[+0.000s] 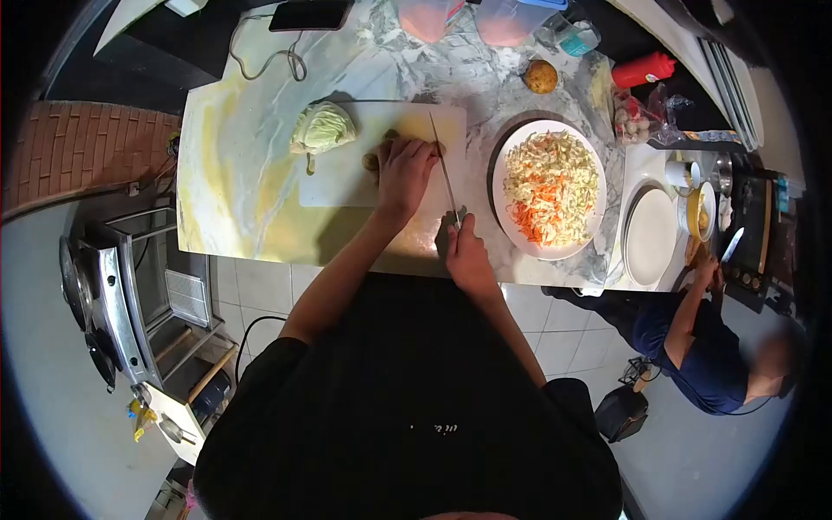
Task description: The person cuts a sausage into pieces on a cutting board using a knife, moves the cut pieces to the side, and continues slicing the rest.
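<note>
My right hand (471, 256) is closed around the handle of a long kitchen knife (445, 173), its blade pointing away from me at the right side of a white cutting board (347, 191). On that board my left hand (406, 178) presses down with bent fingers, close beside the blade. Brownish-green food (373, 161) shows at the edge of those fingers; its kind is mostly hidden. A pale green piece of cabbage (322, 127) lies at the board's left end. To the right, a large white plate (500, 201) bears shredded cabbage and carrot (555, 191).
A potato (541, 76) sits behind the plate, near a red bottle (643, 69). A phone (310, 15) and a cable lie at the far left. White plates (650, 236) stand at right, where another person (693, 338) holds a knife (733, 244).
</note>
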The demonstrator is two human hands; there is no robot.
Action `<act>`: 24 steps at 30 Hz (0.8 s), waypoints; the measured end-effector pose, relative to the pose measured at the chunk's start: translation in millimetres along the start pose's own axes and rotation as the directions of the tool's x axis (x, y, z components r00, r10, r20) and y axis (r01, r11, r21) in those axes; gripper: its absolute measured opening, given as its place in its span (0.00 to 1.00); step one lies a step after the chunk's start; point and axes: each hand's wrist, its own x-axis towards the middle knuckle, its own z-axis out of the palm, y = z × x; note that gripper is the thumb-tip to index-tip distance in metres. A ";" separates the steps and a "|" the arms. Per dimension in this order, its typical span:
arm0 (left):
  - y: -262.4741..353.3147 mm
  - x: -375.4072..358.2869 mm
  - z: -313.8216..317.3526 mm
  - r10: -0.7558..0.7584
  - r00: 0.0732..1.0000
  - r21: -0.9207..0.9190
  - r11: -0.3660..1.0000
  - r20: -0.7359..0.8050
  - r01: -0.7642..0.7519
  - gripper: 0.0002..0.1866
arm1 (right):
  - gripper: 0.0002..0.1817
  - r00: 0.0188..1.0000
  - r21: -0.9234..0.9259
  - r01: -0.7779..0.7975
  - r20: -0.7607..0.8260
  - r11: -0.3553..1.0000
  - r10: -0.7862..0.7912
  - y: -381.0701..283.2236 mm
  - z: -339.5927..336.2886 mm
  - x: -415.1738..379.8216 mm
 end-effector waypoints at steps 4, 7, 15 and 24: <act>-3.7 8.1 1.7 -0.004 0.999 0.021 1.000 -0.032 0.005 0.10 | 0.25 0.998 0.020 0.050 -0.035 0.999 -0.049 0.6 -3.4 20.7; 2.1 4.0 -2.2 -0.033 0.998 0.012 0.999 -0.045 0.034 0.12 | 0.24 0.996 0.007 0.082 -0.029 0.997 -0.082 3.3 -5.1 21.6; 0.0 -2.7 14.0 -0.035 0.996 0.042 0.998 -0.087 0.039 0.17 | 0.25 0.999 -0.023 0.036 -0.017 0.999 -0.036 -3.2 -11.6 18.6; -2.0 5.0 3.7 -0.043 0.998 0.083 0.995 -0.053 0.048 0.17 | 0.25 0.997 -0.011 0.080 0.009 0.997 -0.080 -7.9 -20.8 30.6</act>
